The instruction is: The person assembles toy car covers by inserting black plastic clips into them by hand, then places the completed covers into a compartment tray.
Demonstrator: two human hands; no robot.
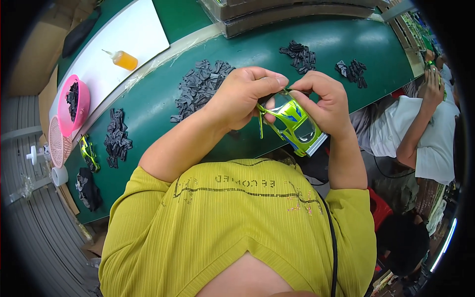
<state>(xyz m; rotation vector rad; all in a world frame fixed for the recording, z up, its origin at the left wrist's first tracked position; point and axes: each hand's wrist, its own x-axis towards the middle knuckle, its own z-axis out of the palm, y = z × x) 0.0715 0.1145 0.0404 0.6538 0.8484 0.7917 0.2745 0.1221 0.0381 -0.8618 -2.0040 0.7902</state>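
Note:
A bright green toy car body point(301, 129) with clear windows and blue markings is held between my two hands above the near edge of the table. My left hand point(242, 94) is closed at its far end, thumb and fingers pinched together. On the other side my right hand point(324, 101) grips the same end, its thumb lying along the body. A small dark part shows between the fingertips, mostly hidden. The open green door-like flap point(261, 123) sticks out at the car's left side. Just left of my left hand lies a large heap of small black plastic parts point(200, 86).
Smaller black heaps lie at far right point(301, 55) and left point(118, 138). Another green toy car point(89, 153) sits near a pink bowl point(83, 99) of black parts. An amber bottle point(124, 60) stands on a white board point(148, 29). Cardboard boxes point(297, 17) line the back; a co-worker point(405, 126) sits right.

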